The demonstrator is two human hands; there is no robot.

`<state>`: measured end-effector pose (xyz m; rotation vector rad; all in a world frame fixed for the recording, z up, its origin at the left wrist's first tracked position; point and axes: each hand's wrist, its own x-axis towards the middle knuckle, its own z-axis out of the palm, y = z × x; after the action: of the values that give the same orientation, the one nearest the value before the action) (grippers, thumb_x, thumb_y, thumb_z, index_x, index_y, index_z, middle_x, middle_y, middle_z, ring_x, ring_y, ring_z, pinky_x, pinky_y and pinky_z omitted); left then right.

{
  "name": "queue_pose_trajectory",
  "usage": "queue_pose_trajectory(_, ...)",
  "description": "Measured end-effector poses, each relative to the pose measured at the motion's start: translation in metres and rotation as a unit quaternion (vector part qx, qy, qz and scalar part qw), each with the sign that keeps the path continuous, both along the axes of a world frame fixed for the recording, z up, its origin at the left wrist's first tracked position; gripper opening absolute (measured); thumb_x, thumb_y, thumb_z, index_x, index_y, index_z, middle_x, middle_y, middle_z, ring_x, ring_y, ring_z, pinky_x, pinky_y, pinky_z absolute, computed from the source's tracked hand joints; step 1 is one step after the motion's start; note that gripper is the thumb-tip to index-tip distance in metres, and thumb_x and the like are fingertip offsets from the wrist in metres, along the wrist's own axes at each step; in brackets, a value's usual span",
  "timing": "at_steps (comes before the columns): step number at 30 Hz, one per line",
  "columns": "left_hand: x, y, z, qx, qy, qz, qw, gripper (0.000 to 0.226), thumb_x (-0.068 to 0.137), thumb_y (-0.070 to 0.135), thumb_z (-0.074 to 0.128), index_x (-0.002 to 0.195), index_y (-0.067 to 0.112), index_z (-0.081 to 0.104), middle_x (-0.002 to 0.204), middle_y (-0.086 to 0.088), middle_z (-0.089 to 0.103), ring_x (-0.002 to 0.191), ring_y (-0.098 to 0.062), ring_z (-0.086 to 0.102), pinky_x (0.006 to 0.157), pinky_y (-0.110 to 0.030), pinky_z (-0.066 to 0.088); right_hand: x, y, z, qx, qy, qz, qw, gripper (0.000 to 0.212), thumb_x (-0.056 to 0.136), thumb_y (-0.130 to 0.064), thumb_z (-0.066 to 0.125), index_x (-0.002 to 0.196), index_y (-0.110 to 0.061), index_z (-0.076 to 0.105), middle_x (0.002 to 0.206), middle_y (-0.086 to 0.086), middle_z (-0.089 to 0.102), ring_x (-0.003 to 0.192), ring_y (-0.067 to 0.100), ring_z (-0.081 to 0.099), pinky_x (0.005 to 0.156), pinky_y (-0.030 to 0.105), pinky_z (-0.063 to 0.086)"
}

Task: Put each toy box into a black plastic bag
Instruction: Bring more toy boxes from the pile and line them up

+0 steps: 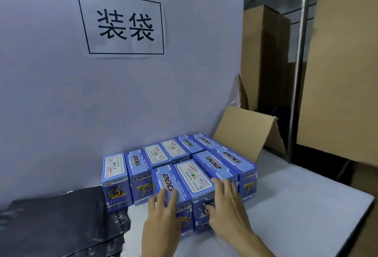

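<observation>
Several blue toy boxes point(225, 160) printed with "DOG" stand packed in rows on the white table point(296, 211), against the backboard. Two of them stand at the front, nearest me. My left hand point(161, 213) lies on the front left toy box point(165, 179), its fingers fairly straight and their tips at the box's top front edge. My right hand point(227, 205) holds the front right toy box point(194, 175), with its fingers over the top right edge and its thumb on the front face. A pile of black plastic bags point(61, 222) lies flat to the left of the boxes.
A white backboard point(61, 93) with a printed paper sign point(124, 25) closes off the far side. An open cardboard carton point(245, 132) stands at the back right, with tall cartons point(266, 62) and a metal post point(298, 72) beyond. The table's right edge runs diagonally.
</observation>
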<state>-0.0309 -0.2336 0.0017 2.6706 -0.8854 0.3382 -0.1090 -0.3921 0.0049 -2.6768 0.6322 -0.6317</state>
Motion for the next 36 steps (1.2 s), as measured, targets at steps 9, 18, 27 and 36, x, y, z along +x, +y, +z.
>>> queue_pose_trajectory(9,0.013,-0.017,-0.009,-0.048,0.032,-0.046,0.997,0.07,0.095,0.056,0.054,0.151,0.051,0.012,0.164,0.011,-0.01,0.152,-0.028,-0.013,0.113,-0.035,0.034,0.017,-0.01,-0.004,-0.108,0.015,0.024,0.994,0.058,0.097,-0.019,0.058,0.149,-0.033,0.038,0.153,-0.007,0.036,0.143,0.021,0.027,0.111,0.04,0.03)
queue_pose_trajectory(18,0.015,-0.018,-0.006,-0.012,0.005,-0.047,0.999,0.073,0.089,0.052,0.065,0.151,0.042,0.029,0.166,-0.001,0.009,0.151,-0.04,0.006,0.109,-0.046,0.04,0.008,-0.015,0.002,-0.116,0.071,0.051,0.989,0.073,0.095,-0.017,0.056,0.156,-0.032,0.018,0.162,-0.004,0.016,0.15,0.026,0.008,0.119,0.054,0.014)
queue_pose_trajectory(27,-0.05,-0.093,0.034,-0.176,-0.14,-0.201,0.953,0.08,0.093,0.064,0.029,0.118,-0.001,0.068,0.129,-0.028,0.059,0.12,-0.054,0.053,0.087,-0.067,0.045,-0.124,-0.077,0.079,-0.093,-0.103,-0.074,0.988,0.052,0.097,-0.024,0.051,0.148,-0.025,0.041,0.156,0.002,0.029,0.141,0.023,0.025,0.11,0.045,0.028)
queue_pose_trajectory(36,-0.218,-0.23,0.042,-0.19,0.185,-0.514,0.816,0.065,0.084,0.043,0.074,0.136,0.043,0.035,0.134,0.028,0.041,0.124,0.004,0.041,0.102,-0.017,0.036,-0.334,-0.135,0.136,-0.033,-0.112,-0.411,0.904,0.046,0.094,-0.037,0.059,0.138,-0.03,0.05,0.143,-0.005,0.044,0.132,0.024,0.043,0.11,0.045,0.035)
